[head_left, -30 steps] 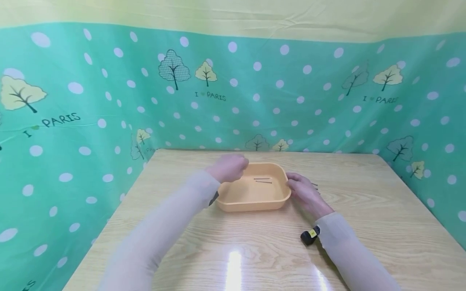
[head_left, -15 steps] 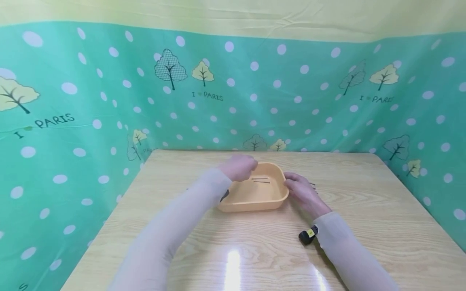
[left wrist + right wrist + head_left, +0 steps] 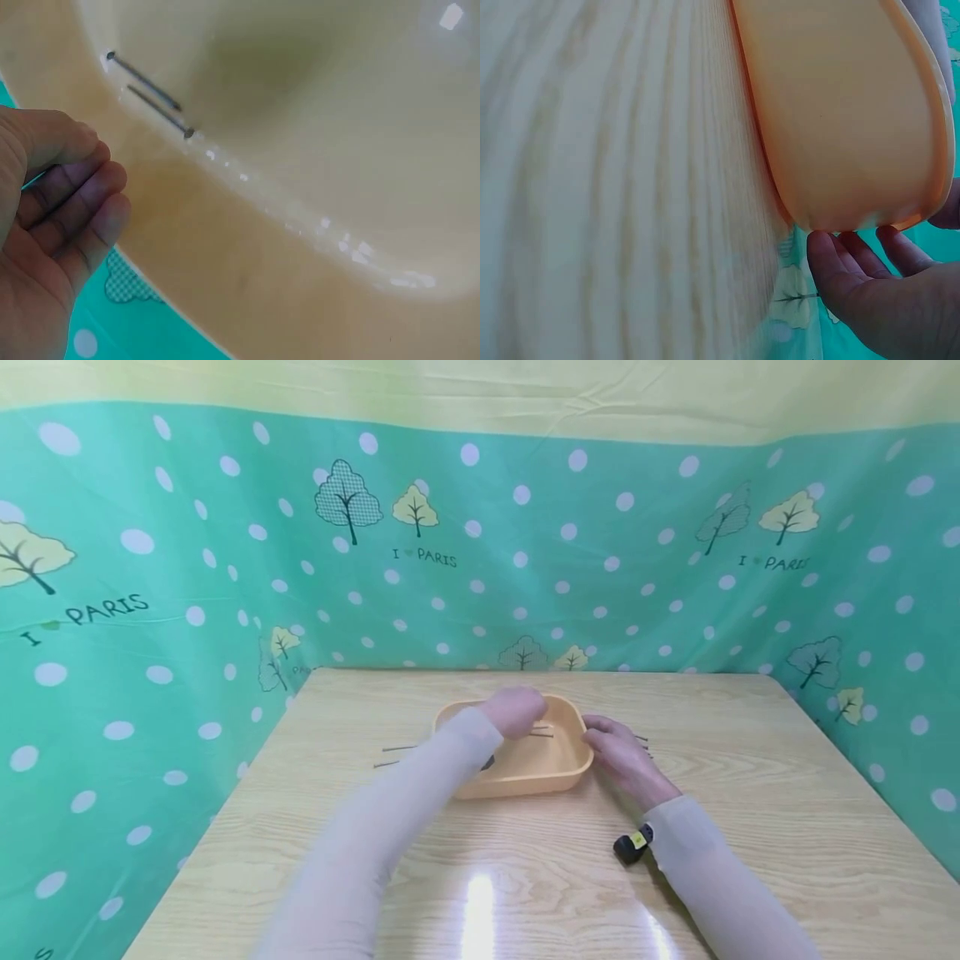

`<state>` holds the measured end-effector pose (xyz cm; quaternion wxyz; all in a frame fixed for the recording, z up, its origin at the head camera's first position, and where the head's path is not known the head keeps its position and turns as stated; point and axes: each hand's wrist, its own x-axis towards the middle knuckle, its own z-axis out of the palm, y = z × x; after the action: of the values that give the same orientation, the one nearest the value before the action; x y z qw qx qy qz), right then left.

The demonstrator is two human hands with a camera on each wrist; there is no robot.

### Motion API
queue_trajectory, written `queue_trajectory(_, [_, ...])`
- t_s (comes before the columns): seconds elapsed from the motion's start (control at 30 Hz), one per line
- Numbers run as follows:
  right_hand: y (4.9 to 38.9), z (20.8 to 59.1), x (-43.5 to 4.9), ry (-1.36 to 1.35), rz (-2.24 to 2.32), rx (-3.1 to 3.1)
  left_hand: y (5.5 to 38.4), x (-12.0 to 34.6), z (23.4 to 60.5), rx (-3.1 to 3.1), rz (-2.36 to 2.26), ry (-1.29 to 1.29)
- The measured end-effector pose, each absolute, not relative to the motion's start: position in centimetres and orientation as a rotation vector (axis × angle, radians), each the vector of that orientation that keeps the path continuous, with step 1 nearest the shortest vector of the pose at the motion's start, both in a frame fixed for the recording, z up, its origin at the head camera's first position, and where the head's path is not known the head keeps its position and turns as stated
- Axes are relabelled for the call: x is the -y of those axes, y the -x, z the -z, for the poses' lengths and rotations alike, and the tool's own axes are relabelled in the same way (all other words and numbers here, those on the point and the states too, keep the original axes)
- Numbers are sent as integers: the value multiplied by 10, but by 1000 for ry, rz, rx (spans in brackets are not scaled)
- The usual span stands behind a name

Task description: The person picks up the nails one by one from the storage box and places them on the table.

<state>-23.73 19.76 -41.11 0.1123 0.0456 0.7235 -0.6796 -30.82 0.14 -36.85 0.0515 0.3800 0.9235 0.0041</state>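
A shallow orange tray stands on the table. Two nails lie side by side on its floor by the wall, heads at opposite ends; in the head view my left hand partly covers them. That hand is over the tray, its thumb touching the index finger and the other fingers loosely bent. No object shows between them in the left wrist view. My right hand is at the tray's right end. In the right wrist view its fingertips touch the outer wall near the rim.
Two more nails lie on the table left of the tray, partly behind my left sleeve. Several nail ends show behind my right hand. A green dotted curtain hangs around the wooden table.
My left hand has moved right and slightly nearer over the tray, now overlapping the nails inside. Its arm has uncovered the nails on the left. My right hand stays at the tray's end.
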Motion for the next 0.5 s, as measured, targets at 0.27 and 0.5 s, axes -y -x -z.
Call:
queue_trajectory(0.27, [238,412,-197,-155,1995,-2121,309,-6,386,-2723,-421,-873])
queue_trajectory(0.5, [238,412,-197,-141,2000,-2123,314,-13,400,-2726,-396,-910])
